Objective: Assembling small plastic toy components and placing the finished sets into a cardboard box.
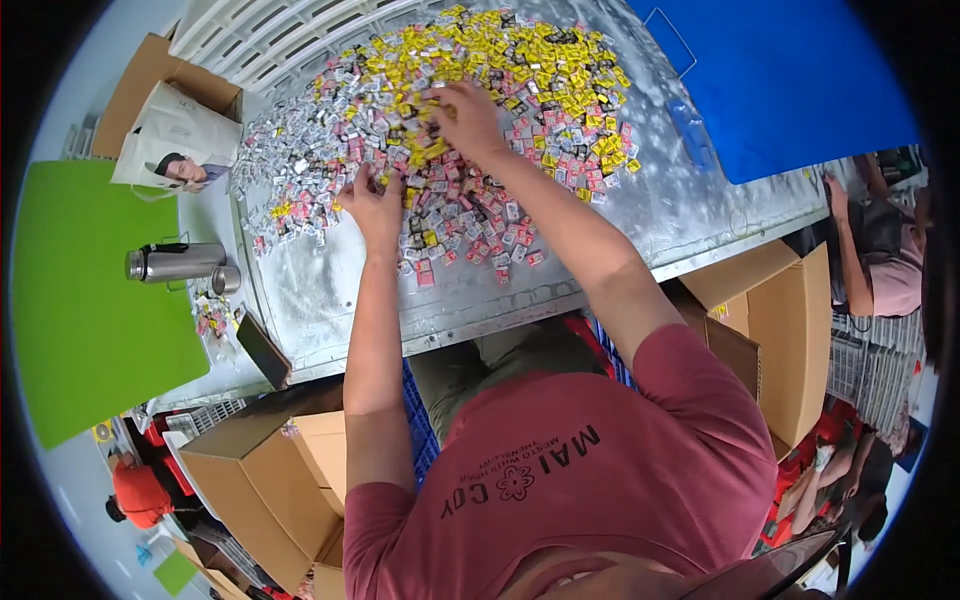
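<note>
On the metal table point(720, 215), small packets point(455, 195) lie ahead of the left hand point(375, 208) and beneath the farther-reaching right hand point(470, 122) (both half-curled; whether gripping, I cannot tell).

Packets point(565, 75) spread across the bench point(690, 225), crates point(265, 45) behind them; bag point(165, 140), flask point(185, 262) and adjacent cup point(226, 281) to their left; panel point(800, 85) at right; left carton point(245, 490) and right carton point(803, 340) flank the near side.

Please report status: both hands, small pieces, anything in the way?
Left hand, right hand: at small pieces; grip unclear. Pieces loose, spread across metal table. Flask apart, not blocking.
</note>
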`<action>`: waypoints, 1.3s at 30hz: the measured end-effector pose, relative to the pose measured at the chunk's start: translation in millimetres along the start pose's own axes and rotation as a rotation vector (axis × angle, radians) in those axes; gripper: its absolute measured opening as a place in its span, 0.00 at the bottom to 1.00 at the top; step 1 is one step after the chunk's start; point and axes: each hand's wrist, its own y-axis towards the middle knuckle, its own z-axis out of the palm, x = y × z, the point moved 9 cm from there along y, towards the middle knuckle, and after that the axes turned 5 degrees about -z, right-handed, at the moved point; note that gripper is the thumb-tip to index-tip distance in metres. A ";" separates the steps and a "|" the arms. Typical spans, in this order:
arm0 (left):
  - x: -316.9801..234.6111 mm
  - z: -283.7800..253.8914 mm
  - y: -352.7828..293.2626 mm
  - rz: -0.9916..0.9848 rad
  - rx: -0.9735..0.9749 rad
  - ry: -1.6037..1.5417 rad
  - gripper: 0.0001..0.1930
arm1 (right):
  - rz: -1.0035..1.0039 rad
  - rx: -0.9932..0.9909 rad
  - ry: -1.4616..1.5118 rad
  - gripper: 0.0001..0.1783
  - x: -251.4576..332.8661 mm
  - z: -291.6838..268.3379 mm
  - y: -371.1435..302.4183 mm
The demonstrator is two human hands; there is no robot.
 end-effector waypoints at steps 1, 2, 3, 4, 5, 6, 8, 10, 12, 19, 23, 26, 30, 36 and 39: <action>-3.3 7.4 0.4 -0.013 0.065 -0.129 0.31 | 0.002 0.042 0.091 0.18 9.4 9.9 -0.6; -5.7 9.9 1.2 -0.015 0.071 -0.123 0.31 | 0.011 0.042 0.092 0.18 17.8 18.6 -1.2; -13.9 13.1 0.9 0.050 0.074 -0.062 0.30 | 0.031 0.130 0.212 0.17 26.6 35.6 -3.0; -19.0 15.9 0.5 0.114 0.076 -0.001 0.30 | 0.049 0.219 0.334 0.16 37.1 49.4 -6.2; -23.4 12.4 -1.2 0.177 0.007 0.069 0.27 | 0.057 0.222 0.340 0.16 45.7 52.1 -10.9; -21.2 11.5 2.4 0.170 0.009 0.077 0.27 | 0.062 0.272 0.429 0.18 56.8 58.7 -18.2; -5.1 6.3 8.0 0.211 0.134 -0.137 0.32 | 0.070 0.341 0.545 0.20 83.6 58.4 -24.1; -17.8 -1.1 -7.5 0.125 0.233 -0.174 0.35 | 0.102 0.346 0.491 0.23 80.1 13.1 -23.4; -56.3 -4.0 -34.4 0.462 0.272 0.097 0.40 | -0.009 0.189 0.202 0.29 45.5 -45.6 -28.7; -47.1 9.6 -66.4 0.688 0.366 0.495 0.49 | 0.068 0.341 -0.332 0.48 42.7 -149.3 -130.3; -45.0 24.4 -66.6 0.668 0.271 0.534 0.44 | 0.018 0.515 -0.306 0.53 67.6 -117.2 -145.9; -48.4 25.3 -65.0 0.662 0.213 0.498 0.40 | 0.033 0.549 -0.312 0.49 65.3 -93.1 -134.7; -51.6 21.3 -66.8 0.701 0.117 0.437 0.34 | -0.092 0.393 -0.302 0.40 68.2 -70.1 -110.1; -64.0 16.7 -44.1 0.714 0.032 0.091 0.13 | -0.194 0.300 -0.215 0.28 75.4 -27.6 -88.9; -66.2 8.0 -27.9 0.646 0.072 0.098 0.17 | -0.151 0.289 -0.056 0.24 60.9 -17.7 -77.5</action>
